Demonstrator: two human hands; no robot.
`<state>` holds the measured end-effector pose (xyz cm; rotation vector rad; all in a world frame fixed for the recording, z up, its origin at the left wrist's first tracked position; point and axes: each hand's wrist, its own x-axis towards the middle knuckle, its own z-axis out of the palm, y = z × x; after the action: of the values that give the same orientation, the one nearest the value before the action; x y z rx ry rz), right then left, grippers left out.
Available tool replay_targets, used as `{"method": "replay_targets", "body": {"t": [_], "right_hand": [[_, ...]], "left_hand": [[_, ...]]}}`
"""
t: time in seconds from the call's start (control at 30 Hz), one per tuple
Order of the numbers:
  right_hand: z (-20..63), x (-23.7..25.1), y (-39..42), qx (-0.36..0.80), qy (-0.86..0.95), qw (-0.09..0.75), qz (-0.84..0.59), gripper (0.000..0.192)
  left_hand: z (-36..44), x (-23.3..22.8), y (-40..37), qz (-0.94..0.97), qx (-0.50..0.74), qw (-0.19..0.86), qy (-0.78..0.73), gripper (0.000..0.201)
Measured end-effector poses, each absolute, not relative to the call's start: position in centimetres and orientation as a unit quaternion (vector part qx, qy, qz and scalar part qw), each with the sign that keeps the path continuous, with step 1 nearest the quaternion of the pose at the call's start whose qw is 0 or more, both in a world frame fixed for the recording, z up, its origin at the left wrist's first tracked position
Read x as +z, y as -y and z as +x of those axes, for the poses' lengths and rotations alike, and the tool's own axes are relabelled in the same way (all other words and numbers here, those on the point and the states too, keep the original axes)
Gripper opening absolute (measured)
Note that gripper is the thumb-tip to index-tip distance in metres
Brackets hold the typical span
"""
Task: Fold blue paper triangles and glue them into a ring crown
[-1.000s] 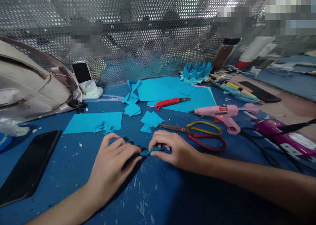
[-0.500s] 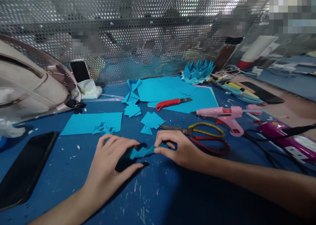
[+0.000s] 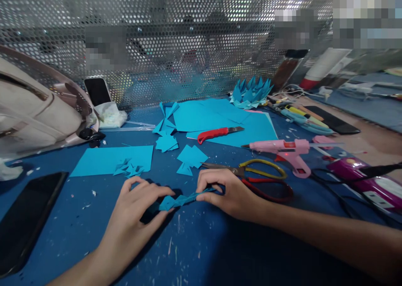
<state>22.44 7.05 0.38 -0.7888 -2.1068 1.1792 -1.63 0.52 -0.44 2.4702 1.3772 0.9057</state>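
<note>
A small folded piece of blue paper (image 3: 179, 200) lies stretched between both hands on the dark blue table (image 3: 194, 252). My left hand (image 3: 135, 210) pinches its left end with fingers curled over it. My right hand (image 3: 224, 191) pinches its right end between thumb and fingers. Just beyond the right hand lie scissors (image 3: 257, 175) with yellow and red handles. More folded blue paper pieces (image 3: 190, 157) sit a little farther back.
A pink glue gun (image 3: 284, 148), a red utility knife (image 3: 216, 132), blue paper sheets (image 3: 220, 118) and a blue paper flower (image 3: 251, 92) lie behind. A black phone (image 3: 25, 219) is at the left, a bag (image 3: 34, 110) beyond it, a purple power strip (image 3: 367, 179) at right. A perforated metal screen (image 3: 188, 39) closes the back.
The hands have drawn apart, pulling the folded blue paper out longer between them. The view has shifted slightly.
</note>
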Motion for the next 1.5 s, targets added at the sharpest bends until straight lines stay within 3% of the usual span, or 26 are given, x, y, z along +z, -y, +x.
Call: {"method": "replay_targets", "body": {"t": [0.23,0.5,0.73,0.87,1.07,1.17,1.3,1.5], "right_hand": [[22.4,0.0,-7.4,0.421,0.788,0.291,-0.343,0.002],[22.6,0.5,-7.4,0.421,0.780,0.283,-0.366,0.008],[22.5,-0.1,-7.8,0.514,0.692,0.335,-0.382,0.010],[22.5,-0.2,-7.8,0.512,0.709,0.313,-0.370,0.015],[22.4,0.3,-7.4,0.430,0.786,0.257,-0.362,0.018],[22.3,0.3,-7.4,0.439,0.796,0.244,-0.339,0.022],[22.3,0.0,-7.5,0.464,0.782,0.252,-0.330,0.031],[22.5,0.1,-7.4,0.433,0.811,0.256,-0.298,0.035]], "left_hand": [[-1.7,-0.4,-0.6,0.817,0.313,0.084,-0.478,0.022],[-1.8,-0.4,-0.6,0.792,0.323,0.119,-0.505,0.025],[-2.2,-0.6,-0.9,0.683,0.407,0.149,-0.588,0.028],[-2.6,-0.6,-1.2,0.601,0.474,0.204,-0.611,0.030],[-2.3,-0.9,-1.7,0.516,0.549,0.372,-0.543,0.042],[-2.4,-1.3,-1.7,0.484,0.540,0.414,-0.550,0.040],[-2.3,-1.1,-1.5,0.495,0.498,0.416,-0.578,0.020],[-1.7,-0.3,-1.1,0.553,0.472,0.471,-0.500,0.026]]}}
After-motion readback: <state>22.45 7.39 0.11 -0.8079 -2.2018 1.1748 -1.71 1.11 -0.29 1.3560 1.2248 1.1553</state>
